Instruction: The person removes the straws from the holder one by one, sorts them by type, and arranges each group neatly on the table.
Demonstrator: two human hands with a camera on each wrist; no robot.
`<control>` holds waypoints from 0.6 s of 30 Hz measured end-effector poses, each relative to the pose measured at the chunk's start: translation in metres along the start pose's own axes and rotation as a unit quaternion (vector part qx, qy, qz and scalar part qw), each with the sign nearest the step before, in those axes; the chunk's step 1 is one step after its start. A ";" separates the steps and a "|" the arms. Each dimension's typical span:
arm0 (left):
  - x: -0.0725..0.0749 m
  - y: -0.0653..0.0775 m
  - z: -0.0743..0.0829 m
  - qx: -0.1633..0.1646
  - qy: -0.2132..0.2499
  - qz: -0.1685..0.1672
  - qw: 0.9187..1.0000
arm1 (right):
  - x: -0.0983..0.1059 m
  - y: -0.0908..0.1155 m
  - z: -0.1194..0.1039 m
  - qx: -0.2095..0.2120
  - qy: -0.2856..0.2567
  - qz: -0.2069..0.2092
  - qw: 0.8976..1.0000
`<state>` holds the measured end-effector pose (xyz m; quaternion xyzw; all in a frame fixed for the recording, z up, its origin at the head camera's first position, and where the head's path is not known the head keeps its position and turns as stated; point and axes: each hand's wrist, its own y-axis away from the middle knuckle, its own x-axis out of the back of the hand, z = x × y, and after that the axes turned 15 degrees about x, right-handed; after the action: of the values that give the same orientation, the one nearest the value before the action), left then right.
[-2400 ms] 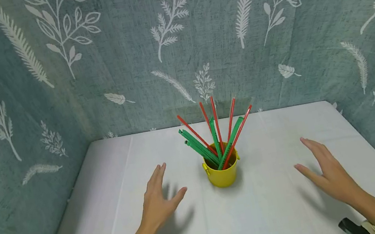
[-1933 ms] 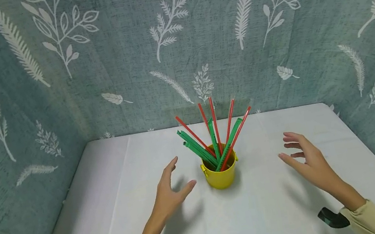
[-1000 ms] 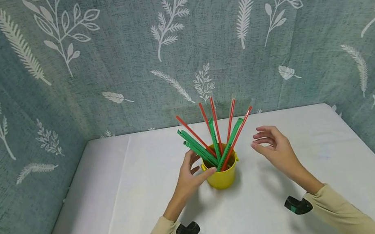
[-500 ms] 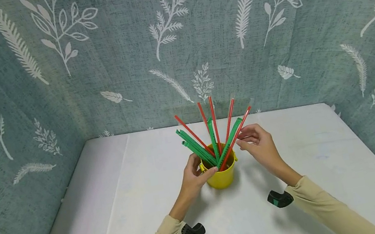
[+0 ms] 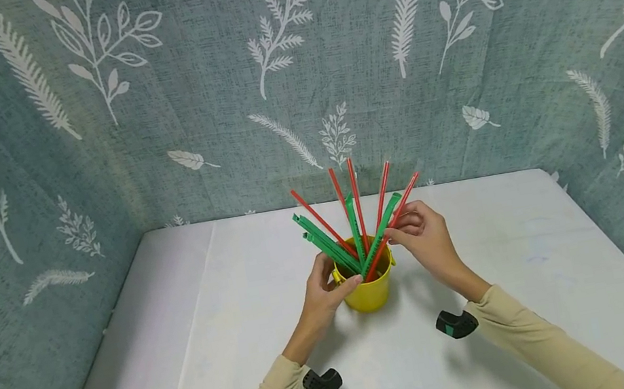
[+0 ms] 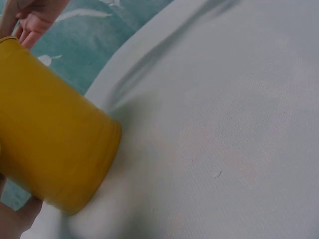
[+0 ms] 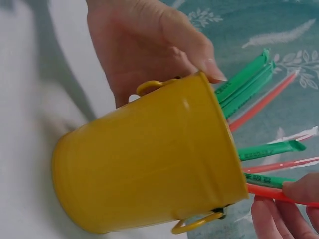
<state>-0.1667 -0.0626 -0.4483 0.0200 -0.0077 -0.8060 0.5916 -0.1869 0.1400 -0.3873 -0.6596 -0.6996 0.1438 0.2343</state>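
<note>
A small yellow bucket (image 5: 368, 296) stands upright on the table, with several red straws (image 5: 315, 213) and green wrapped sticks (image 5: 326, 241) fanning out of its mouth. My left hand (image 5: 319, 300) grips the bucket's left side, its thumb at the front rim. From the right, my right hand (image 5: 430, 240) pinches the rightmost red straw (image 7: 264, 191) above the rim. A green printed wrapper (image 7: 269, 179) lies right against that straw, close to the thumb. In the left wrist view, the bucket wall (image 6: 55, 124) hides the straws and most of the left hand.
A white-covered table (image 5: 245, 385) spreads around the bucket. Behind and beside it hangs a green-grey cloth (image 5: 216, 66) with white leaf prints. Black wrist cameras (image 5: 322, 383) sit at both sleeves.
Both hands came inward from the table's sides. The left hand reached the bucket and took hold of its rim; the right hand closed in on the rightmost red straw and pinched it.
</note>
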 end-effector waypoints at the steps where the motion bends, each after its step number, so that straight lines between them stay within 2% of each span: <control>1: 0.000 0.000 0.000 -0.001 0.000 0.000 1.000 | 0.000 -0.001 -0.003 0.001 0.002 0.002 1.000; 3: 0.000 -0.001 0.000 -0.005 0.003 0.000 1.000 | 0.001 -0.003 -0.006 -0.001 0.011 0.009 1.000; 7: 0.000 -0.001 -0.001 -0.013 0.004 -0.001 1.000 | 0.005 -0.006 0.004 0.019 0.017 0.022 0.999; 11: 0.000 -0.001 -0.002 -0.015 -0.001 -0.003 1.000 | 0.013 -0.011 0.035 0.071 -0.037 0.038 0.996; 12: 0.000 -0.001 -0.002 -0.013 -0.003 -0.002 1.000 | 0.013 -0.012 0.036 0.078 -0.045 0.042 0.995; 15: 0.001 -0.001 -0.003 -0.009 -0.006 0.001 1.000 | 0.014 -0.014 0.030 0.094 -0.052 0.048 0.993; 18: 0.002 -0.005 -0.011 -0.006 -0.003 0.004 1.000 | 0.012 -0.015 -0.003 0.081 -0.022 0.055 0.995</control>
<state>-0.1718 -0.0631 -0.4596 0.0135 -0.0045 -0.8037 0.5948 -0.1983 0.1500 -0.3760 -0.6726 -0.6534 0.2266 0.2632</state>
